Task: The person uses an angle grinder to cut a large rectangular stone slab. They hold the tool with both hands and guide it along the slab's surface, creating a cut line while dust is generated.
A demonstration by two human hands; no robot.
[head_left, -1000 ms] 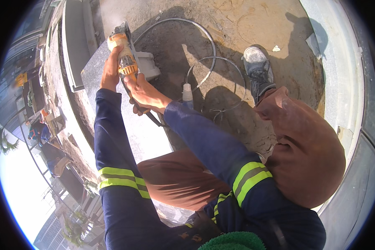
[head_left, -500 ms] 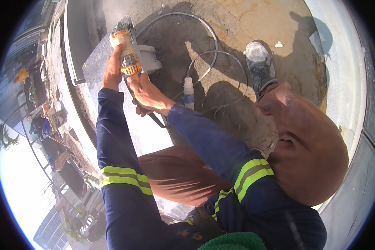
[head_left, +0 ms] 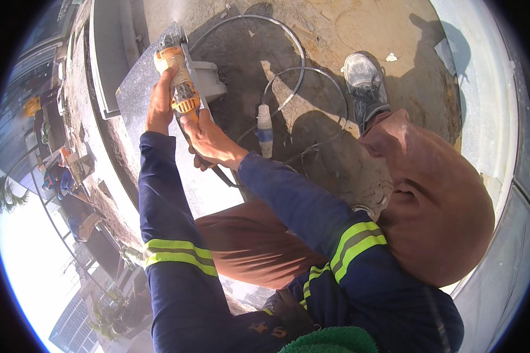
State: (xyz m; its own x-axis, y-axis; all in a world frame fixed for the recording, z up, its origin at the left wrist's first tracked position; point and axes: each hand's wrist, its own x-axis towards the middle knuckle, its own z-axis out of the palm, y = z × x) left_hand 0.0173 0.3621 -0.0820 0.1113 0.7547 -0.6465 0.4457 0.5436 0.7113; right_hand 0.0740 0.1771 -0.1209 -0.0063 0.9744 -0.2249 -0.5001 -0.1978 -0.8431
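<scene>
Dusty ground outdoors, grinder at eleven o'clock by a slab.
Left hand clamps its body, left arm nearly straight toward twelve; right hand wraps its rear, right forearm slanting in from four o'clock. From the grinder, a connector lies at four and a shoe at three.

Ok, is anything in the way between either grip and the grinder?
Nothing visible: your left grip directly holds the front of the grinder, your right grip its rear end. The grey cable loops off to the right, not between them.
</scene>
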